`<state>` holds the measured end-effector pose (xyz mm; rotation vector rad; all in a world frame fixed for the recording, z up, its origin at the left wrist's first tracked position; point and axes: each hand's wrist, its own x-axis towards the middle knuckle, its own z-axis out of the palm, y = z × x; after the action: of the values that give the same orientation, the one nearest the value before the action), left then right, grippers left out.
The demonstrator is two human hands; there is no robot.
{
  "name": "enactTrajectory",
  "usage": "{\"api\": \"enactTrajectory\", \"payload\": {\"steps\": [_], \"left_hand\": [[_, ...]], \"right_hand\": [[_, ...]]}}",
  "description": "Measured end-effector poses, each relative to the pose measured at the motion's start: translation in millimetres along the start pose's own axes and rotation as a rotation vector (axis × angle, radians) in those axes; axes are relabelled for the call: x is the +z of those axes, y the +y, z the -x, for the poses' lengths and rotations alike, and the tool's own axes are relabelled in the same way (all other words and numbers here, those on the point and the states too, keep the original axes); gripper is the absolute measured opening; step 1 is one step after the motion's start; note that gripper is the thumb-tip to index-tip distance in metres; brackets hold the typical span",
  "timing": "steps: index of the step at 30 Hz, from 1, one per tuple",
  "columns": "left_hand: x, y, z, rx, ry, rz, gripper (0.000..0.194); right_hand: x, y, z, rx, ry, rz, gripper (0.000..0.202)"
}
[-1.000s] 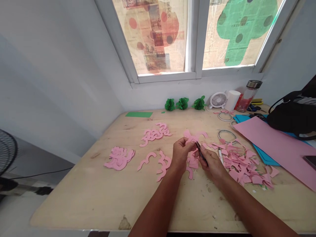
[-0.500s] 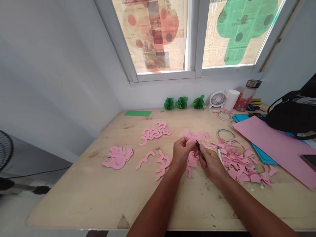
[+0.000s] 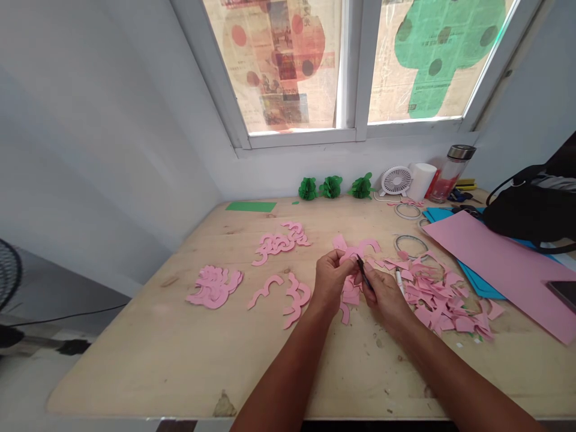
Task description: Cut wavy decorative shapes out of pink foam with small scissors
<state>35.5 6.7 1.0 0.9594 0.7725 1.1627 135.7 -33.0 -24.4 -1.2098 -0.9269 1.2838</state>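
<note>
Over the middle right of the table, my left hand pinches a pink paper piece between thumb and fingers. My right hand grips a pair of small black scissors, their tip at the edge of that paper; its handles are mostly hidden by my fingers. Beneath both hands lie more pink paper pieces, partly covered. Left of my hands are wavy pink cutouts: one bunch, a wavy strip, a scalloped bunch and a stacked pile.
Pink scraps heap on the right beside a white marker and tape rolls. Pink sheet, blue sheets, phone and black bag lie farther right. Green paper ornaments, a fan and a bottle line the wall.
Almost nothing differs. Both hands keep their place with the paper and scissors; the whole view has shifted very slightly.
</note>
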Motion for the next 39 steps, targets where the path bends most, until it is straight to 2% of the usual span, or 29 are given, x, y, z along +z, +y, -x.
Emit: {"api": "enactTrajectory", "payload": {"steps": [25,39], "left_hand": [[-0.8,-0.6,-0.3,-0.010,-0.020,0.021,0.021],[-1.1,1.2,-0.3,-0.023,0.047,0.002,0.021]], "right_hand": [[0.1,3.2,-1.9,0.011,-0.001,-0.034,0.040],[-1.1,4.3,-3.0,0.008,0.018,0.003,0.041]]}}
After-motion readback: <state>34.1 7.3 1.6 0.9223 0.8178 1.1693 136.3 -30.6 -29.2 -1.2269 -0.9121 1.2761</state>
